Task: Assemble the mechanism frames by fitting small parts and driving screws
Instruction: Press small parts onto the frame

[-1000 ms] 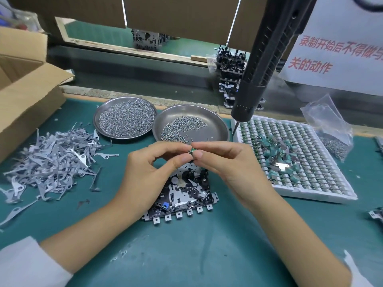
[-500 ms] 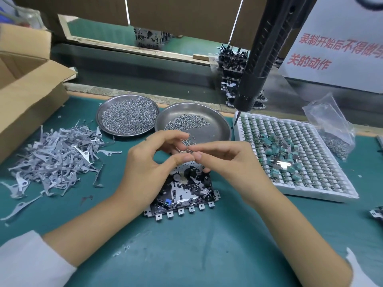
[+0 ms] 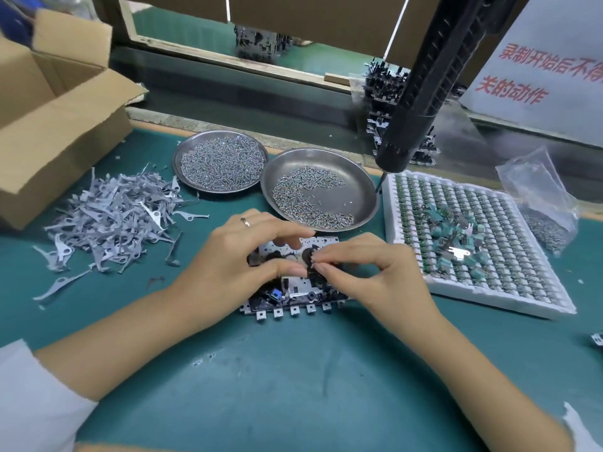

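A metal mechanism frame with black gears and a blue part lies flat on the green mat in the middle. My left hand rests on its left side, thumb and fingers curled over the frame's top. My right hand pinches a small part between thumb and forefinger, down on the frame near a black gear. A black electric screwdriver hangs above the right dish, its tip just over the tray's corner. Two steel dishes hold screws: a full one and a half-full one.
A heap of grey metal levers lies at the left beside an open cardboard box. A white foam tray of small green parts sits at the right, with a plastic bag behind it. Finished frames are stacked at the back.
Both hands have come down from above the frame onto it. The right hand has brought the small part down to the frame's gear area, and the left hand now lies on the frame.
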The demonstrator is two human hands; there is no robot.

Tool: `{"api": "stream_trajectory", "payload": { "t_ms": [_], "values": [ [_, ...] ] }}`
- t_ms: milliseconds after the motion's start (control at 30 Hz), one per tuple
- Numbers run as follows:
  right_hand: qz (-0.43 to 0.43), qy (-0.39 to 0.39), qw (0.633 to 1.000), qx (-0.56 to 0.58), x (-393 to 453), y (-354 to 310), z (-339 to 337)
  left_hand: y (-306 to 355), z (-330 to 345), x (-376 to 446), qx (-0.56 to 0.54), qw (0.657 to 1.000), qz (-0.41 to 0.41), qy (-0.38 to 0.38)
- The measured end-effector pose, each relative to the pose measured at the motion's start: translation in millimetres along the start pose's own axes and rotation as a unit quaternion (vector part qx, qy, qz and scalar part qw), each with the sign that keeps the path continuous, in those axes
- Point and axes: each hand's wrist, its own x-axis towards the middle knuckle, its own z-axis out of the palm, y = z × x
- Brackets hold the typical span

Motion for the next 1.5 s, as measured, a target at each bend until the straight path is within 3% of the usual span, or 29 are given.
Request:
{"api": "stream_trajectory", "payload": {
  "t_ms": [234, 767, 1001, 1168, 1502],
  "values": [
    [-0.179, -0.019, 0.973, -0.141, -10, 7, 15, 7, -6, -3, -0.035, 0.998, -0.052, 0.028],
    [-0.216, -0.054, 0.960, -0.171, -9, 12, 13, 9, 3, -11, 0.003, 0.997, -0.072, 0.002],
    [-0.203, -0.068, 0.964, -0.156, -11, 12, 13, 13, 4, -15, 0.048, 0.998, -0.049, -0.012],
    [-0.108, -0.084, 0.988, -0.073, -10, 8, 11, 15, 9, -20, 0.139, 0.989, -0.008, -0.042],
    [-0.050, -0.099, 0.994, -0.012, -10, 3, 9, 14, 12, -21, 0.133, 0.990, -0.026, -0.036]
  ]
}}
